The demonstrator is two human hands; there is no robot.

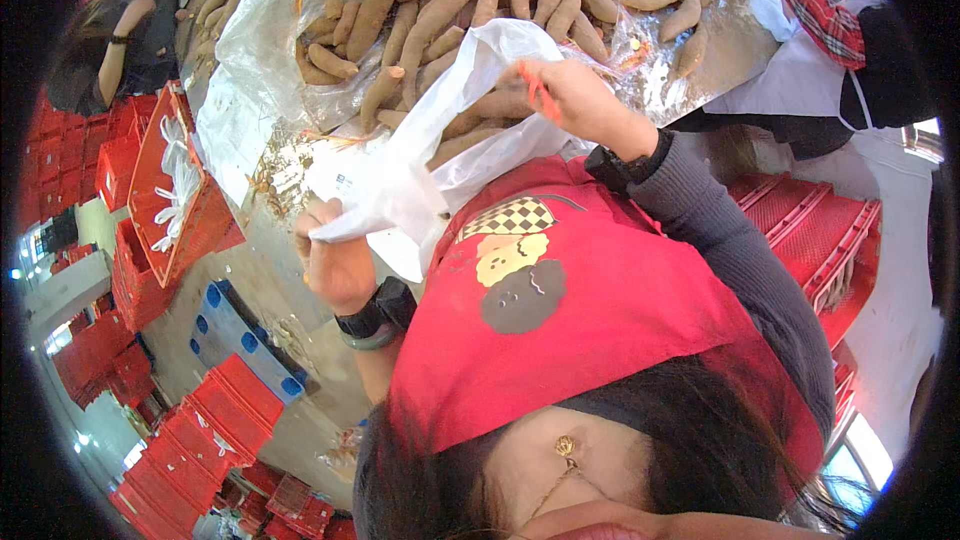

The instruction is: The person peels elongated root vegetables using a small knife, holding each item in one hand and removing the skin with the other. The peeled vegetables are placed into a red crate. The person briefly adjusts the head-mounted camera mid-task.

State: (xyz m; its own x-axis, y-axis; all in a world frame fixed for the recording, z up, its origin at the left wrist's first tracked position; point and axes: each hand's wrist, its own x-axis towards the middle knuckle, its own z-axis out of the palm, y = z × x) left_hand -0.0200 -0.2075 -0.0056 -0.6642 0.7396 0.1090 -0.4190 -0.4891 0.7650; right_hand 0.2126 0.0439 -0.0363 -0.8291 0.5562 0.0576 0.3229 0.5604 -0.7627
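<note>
My left hand (pixel 339 264), with a black band and a bangle at its wrist, grips the edge of a white plastic bag (pixel 409 172) at the middle left. My right hand (pixel 574 101) is closed at the bag's upper rim, with an orange-red strip (pixel 541 94) across its fingers. Between the hands the bag gapes, and long brown tubers that look like sweet potatoes (pixel 491 106) show in its mouth. More such tubers (pixel 442 11) lie heaped just beyond, partly on clear plastic sheeting (pixel 259 37). My right fingertips are partly hidden.
A person's arm (pixel 112 64) is at the upper left; another person in a plaid sleeve (pixel 821 7) stands upper right. A red crate (pixel 161 240) holding white bags stands left, beside a blue pallet (pixel 244 337). Stacked red crates (pixel 202 435) stand lower left, others (pixel 810 225) right.
</note>
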